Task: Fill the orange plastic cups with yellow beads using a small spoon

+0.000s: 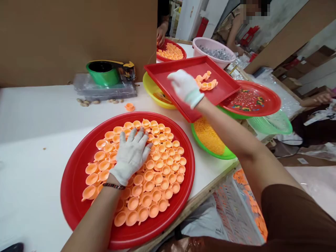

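My left hand (132, 150), in a white glove with bare fingertips, lies flat with fingers spread on small orange plastic cups (148, 175). The cups stand in close rows, open side up, many with a small side tab, in a large round red tray (76, 175). My right hand (182, 85), also gloved, is over a tilted rectangular red tray (219, 70). Its fingers look curled together and slightly blurred; what they hold, if anything, is hidden. Several joined orange pieces (207, 84) lie in that tray, right of the hand.
A single orange cup (129, 107) and a green tape roll (103, 73) are behind the round tray. Yellow-orange grains fill a green basin (210, 138) under my right forearm. A patterned red tray (250, 99) lies right. Co-workers' hands (161, 33) show at the back.
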The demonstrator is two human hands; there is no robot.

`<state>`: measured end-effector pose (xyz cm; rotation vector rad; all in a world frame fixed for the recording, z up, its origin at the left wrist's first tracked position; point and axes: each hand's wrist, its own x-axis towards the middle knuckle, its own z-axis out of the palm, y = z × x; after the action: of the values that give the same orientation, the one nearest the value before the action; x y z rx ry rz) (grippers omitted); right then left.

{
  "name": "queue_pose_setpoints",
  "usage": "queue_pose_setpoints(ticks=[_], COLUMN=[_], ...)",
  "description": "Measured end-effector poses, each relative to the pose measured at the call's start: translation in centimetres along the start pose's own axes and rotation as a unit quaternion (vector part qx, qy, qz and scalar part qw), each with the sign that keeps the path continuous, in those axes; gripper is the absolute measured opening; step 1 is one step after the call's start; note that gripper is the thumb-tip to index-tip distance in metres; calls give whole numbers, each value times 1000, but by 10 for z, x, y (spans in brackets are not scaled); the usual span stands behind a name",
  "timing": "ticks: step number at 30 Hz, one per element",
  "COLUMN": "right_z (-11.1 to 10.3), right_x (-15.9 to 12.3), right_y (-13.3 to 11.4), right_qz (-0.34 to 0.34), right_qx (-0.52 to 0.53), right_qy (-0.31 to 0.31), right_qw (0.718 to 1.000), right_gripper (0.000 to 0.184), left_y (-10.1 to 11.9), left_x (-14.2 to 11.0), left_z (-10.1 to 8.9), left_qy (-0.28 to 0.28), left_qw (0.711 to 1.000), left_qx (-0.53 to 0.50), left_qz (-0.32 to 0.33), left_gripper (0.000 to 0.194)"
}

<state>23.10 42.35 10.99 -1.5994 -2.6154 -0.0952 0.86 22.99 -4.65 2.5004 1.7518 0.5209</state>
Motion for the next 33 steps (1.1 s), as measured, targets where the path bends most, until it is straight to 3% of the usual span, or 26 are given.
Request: queue_pose_setpoints(ticks=[1,3,6,8,11,15,18,21,23,25,29,31,33], right_z=[-3,1,20,30,32,26,21,12,3,-11,-38,-42,-33], right_x=[13,35,55,58,54,44,41,42,40,32,-13,-43,-69], right_y=[23,61,93,99,100,104,105,105,103,97,56,19,-21], right_qz=[57,126,198,190,170,166,167,183,208,210,118,41,-42], right_qx=[-36,-66,-145,-164,-175,-179,-174,-168,-149,-95,13,92,187], right_qy=[24,12,-34,-35,-26,-11,14,24,36,62,96,54,-33], right_qw=[997,990,969,967,969,970,970,968,966,971,988,993,981], right_gripper=[44,40,36,26,36,34,51,39,29,31,31,26,24], left_y=[0,-3,-9,-11,-6,3,3,-1,-6,-10,-20,-25,-29], left_x=[0,-2,-9,-16,-24,-23,-6,23,43,59,72,74,76], left_z=[0,-4,-16,-22,-24,-23,-23,-19,-15,-13,-13,-15,-16], left_qy=[0,13,36,26,-13,-25,-15,-21,-26,-34,-41,-51,-61], left_qw=[1000,999,997,998,1000,1000,999,996,993,989,983,979,974], left_qx=[-6,-16,-19,-18,-6,0,-22,-28,-19,-11,3,4,-3], left_qz=[-4,-26,-63,-55,-12,-16,-37,-80,-115,-141,-180,-198,-219], left_gripper=[47,47,44,42,40,37,35,36,34,33,36,32,25])
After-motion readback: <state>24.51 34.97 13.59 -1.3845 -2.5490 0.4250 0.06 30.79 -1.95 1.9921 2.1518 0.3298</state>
